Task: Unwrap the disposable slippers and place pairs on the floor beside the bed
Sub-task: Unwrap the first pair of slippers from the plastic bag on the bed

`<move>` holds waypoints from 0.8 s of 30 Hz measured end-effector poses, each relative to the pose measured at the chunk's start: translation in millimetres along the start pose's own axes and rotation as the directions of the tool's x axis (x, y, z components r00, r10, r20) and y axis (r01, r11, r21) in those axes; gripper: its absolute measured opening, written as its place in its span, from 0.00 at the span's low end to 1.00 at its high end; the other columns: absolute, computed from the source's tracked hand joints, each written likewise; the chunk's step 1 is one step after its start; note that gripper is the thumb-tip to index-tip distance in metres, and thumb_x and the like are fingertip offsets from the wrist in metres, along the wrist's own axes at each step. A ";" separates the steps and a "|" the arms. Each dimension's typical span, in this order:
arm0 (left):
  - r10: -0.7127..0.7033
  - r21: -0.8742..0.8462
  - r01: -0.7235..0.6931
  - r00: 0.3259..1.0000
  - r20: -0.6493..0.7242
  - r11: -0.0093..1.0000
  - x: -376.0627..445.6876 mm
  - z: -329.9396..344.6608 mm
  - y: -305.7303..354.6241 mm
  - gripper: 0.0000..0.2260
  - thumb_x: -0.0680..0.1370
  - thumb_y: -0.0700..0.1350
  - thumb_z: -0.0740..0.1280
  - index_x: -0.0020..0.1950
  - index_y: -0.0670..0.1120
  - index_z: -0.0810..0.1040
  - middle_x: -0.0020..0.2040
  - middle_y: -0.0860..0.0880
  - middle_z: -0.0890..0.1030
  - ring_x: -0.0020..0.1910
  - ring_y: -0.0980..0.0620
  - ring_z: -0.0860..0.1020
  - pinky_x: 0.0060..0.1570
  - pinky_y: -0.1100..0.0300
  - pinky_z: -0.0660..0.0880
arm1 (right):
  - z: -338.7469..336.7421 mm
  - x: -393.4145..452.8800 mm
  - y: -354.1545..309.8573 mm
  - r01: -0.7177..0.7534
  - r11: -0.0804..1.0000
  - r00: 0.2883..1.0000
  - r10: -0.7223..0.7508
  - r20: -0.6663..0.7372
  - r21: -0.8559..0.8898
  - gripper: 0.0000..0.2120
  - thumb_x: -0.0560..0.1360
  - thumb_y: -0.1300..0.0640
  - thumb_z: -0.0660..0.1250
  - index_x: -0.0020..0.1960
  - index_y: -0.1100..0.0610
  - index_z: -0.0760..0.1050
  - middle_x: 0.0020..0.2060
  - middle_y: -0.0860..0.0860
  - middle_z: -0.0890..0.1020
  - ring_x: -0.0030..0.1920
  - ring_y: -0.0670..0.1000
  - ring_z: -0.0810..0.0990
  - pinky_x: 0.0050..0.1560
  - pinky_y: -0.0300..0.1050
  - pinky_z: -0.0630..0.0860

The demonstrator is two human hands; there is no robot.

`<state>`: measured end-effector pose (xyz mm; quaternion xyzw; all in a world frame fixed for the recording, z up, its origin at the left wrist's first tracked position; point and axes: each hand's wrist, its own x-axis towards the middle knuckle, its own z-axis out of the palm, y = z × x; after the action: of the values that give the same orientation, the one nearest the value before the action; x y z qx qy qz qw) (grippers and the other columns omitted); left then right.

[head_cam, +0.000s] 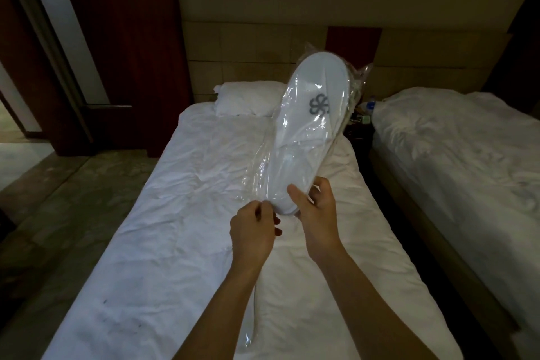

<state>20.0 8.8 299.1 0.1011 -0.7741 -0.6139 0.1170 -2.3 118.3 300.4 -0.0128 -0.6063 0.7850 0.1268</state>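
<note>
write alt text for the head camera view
Two bare hands hold up white slippers still sealed in a clear plastic wrapper above a white bed; the left hand pinches the wrapper, the right hand grips the heel end.

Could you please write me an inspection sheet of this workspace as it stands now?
Surface: near bed, white rumpled cover.
Job's things: slippers sealed in clear wrapper, held above the bed.
Clutter: bottle and small items between the beds.
Hands: left hand pinches the wrapper's edge; right hand grips the heel end.
Cables: nothing seen.
Surroundings: pillow, second bed, headboard, marble floor.
</note>
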 end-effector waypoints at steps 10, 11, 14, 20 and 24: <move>-0.031 -0.230 0.042 0.998 0.051 0.972 -6.9 5.6 -13.6 0.13 0.82 0.41 0.60 0.43 0.46 0.81 0.40 0.43 0.85 0.35 0.49 0.86 0.41 0.57 0.83 | 2.2 -1.0 8.3 -0.080 0.997 0.985 0.080 -0.152 0.006 0.09 0.74 0.61 0.72 0.50 0.55 0.73 0.47 0.58 0.81 0.45 0.53 0.81 0.43 0.51 0.79; -0.032 -0.240 0.044 0.998 0.056 0.970 -7.4 6.1 -15.3 0.13 0.83 0.41 0.60 0.43 0.44 0.81 0.40 0.42 0.85 0.36 0.48 0.86 0.41 0.58 0.83 | 2.6 -1.3 9.2 -0.093 0.996 0.980 0.093 -0.175 0.006 0.10 0.73 0.61 0.72 0.50 0.56 0.72 0.49 0.61 0.81 0.45 0.54 0.81 0.45 0.54 0.80; -0.029 -0.243 0.049 0.996 0.087 0.969 -8.1 6.6 -18.8 0.12 0.83 0.41 0.59 0.45 0.42 0.80 0.41 0.42 0.86 0.37 0.48 0.86 0.39 0.62 0.82 | 2.2 -1.8 11.4 -0.125 0.992 0.969 0.128 -0.210 0.025 0.10 0.74 0.61 0.72 0.49 0.53 0.73 0.49 0.57 0.81 0.45 0.51 0.82 0.46 0.53 0.82; -0.087 -0.328 0.124 0.988 0.126 0.937 -9.4 3.2 -23.6 0.13 0.84 0.40 0.57 0.46 0.34 0.77 0.42 0.39 0.84 0.39 0.45 0.86 0.38 0.63 0.81 | -6.8 2.0 9.7 -0.191 0.969 0.922 0.233 -0.309 0.158 0.10 0.74 0.60 0.72 0.46 0.53 0.71 0.46 0.51 0.79 0.47 0.50 0.80 0.38 0.45 0.81; -0.119 -0.379 0.183 0.975 0.185 0.907 -8.9 -2.9 -29.8 0.14 0.84 0.41 0.57 0.43 0.36 0.76 0.41 0.38 0.83 0.41 0.41 0.85 0.41 0.57 0.82 | -20.0 8.2 5.7 -0.218 0.957 0.906 0.271 -0.325 0.189 0.12 0.74 0.58 0.72 0.44 0.52 0.68 0.46 0.52 0.78 0.47 0.52 0.79 0.33 0.41 0.79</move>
<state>29.7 2.1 270.2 0.0865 -0.6314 -0.7702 0.0254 -7.8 137.7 290.8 -0.2175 -0.5077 0.8230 0.1328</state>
